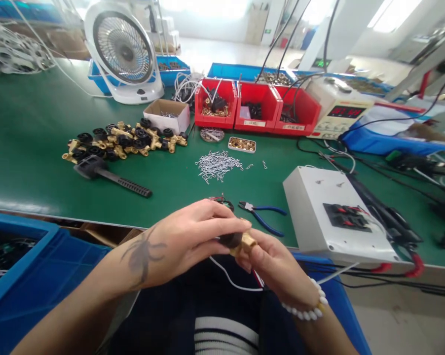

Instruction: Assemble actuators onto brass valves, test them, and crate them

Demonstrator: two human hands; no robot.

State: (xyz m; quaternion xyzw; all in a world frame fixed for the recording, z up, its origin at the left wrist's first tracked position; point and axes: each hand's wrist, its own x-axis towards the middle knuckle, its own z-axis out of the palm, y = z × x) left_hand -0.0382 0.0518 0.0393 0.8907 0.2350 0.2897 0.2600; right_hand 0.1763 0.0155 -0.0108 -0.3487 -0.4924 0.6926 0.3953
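Note:
Just past the table's front edge, both my hands close around one brass valve fitting (247,242) with a black cap. My left hand (196,231) wraps its fingers over the black part. The brass body is pinched by my right hand (272,256), its thumb in front. Behind my fingers a small wired electronic part (222,201) lies partly hidden. Blue-handled cutting pliers (266,213) rest right of it on the green table (178,182). A white wire (226,280) hangs below my hands.
Several brass fittings with black caps (122,140) are heaped left, beside a black rubber mallet (113,177). Metal clips (218,165) lie in a loose pile. Red bins (257,106), a fan (124,54) and a power supply (337,111) stand behind. A grey box (333,217) occupies the right.

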